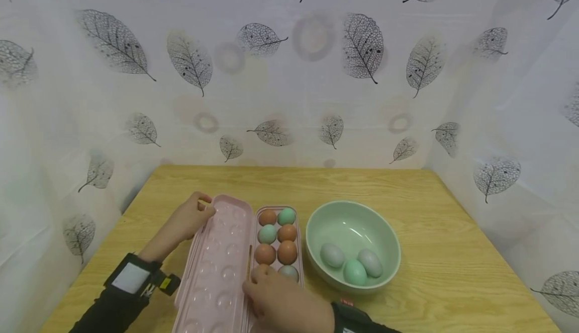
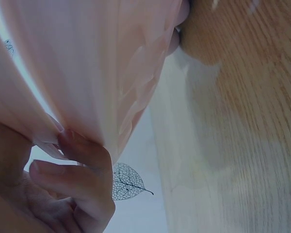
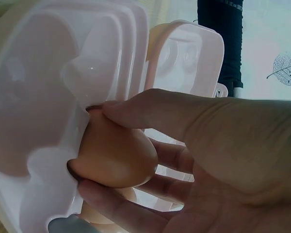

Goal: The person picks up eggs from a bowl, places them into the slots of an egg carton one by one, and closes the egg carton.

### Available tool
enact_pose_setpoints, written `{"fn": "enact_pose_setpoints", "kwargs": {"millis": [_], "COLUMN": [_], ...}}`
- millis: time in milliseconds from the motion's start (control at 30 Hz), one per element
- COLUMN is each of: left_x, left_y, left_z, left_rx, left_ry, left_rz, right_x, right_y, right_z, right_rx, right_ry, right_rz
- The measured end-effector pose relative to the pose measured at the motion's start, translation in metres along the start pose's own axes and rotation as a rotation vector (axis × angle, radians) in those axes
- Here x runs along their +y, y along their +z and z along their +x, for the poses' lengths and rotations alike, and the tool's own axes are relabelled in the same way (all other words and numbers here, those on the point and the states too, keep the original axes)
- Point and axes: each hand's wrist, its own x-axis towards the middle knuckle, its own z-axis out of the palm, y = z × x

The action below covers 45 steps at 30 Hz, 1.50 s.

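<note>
carton [image 1: 218, 260] shows seven eggs [image 1: 287, 252], bowl [image 1: 346, 222] three, right grip [image 1: 282, 298] apparently one.

A brown egg [image 3: 116, 150] is held by the right hand [image 3: 203, 162], the thumb laid along one side and the fingers along the other. Its far end is set in a hollow of the pale pink egg tray [image 3: 99, 48]. Beyond it, more brown shell [image 3: 99, 214] is partly hidden by a finger. A greyish rounded surface [image 3: 70, 225], possibly another egg, is cut off by the lower edge. A leaf print [image 3: 287, 69] is seen at the right.
</note>
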Motion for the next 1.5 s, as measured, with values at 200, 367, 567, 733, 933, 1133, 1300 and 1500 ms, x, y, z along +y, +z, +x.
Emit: {"fn": "enact_pose_setpoints", "kwargs": {"millis": [200, 367, 567, 733, 933, 1133, 1300, 1500], "left_x": [-0.0002, 0.0000, -0.0002, -0.0001, -0.0010, -0.0034, -0.0037, -0.0025], "left_y": [-0.0004, 0.0001, 0.0012, -0.0003, -0.0009, -0.0005, 0.0000, -0.0012], "left_z": [-0.0003, -0.0008, -0.0012, -0.0008, 0.0010, 0.0034, 0.0044, 0.0038], "left_rx": [0.000, -0.003, -0.004, -0.007, -0.005, -0.007, -0.008, -0.008], "left_ry": [0.007, 0.006, -0.001, 0.003, 0.006, 0.002, -0.017, -0.012], "left_rz": [-0.001, -0.007, -0.010, -0.007, 0.001, 0.002, 0.009, 0.008], "right_x": [0.0014, 0.0023, 0.0012, 0.0020, 0.0037, 0.0047, 0.0044, 0.0040], "right_y": [0.0056, 0.0074, 0.0073, 0.0059, 0.0051, 0.0059, 0.0048, 0.0026], "right_z": [0.0004, -0.0010, -0.0016, -0.0025, -0.0008, 0.0005, -0.0003, -0.0005], "right_rx": [0.028, 0.074, 0.055, 0.048, 0.025, -0.001, 0.002, 0.037], "right_ry": [-0.029, -0.065, -0.038, -0.049, -0.059, -0.046, -0.036, -0.050], "right_rz": [-0.075, -0.117, -0.080, -0.057, -0.050, -0.009, 0.032, -0.040]}}
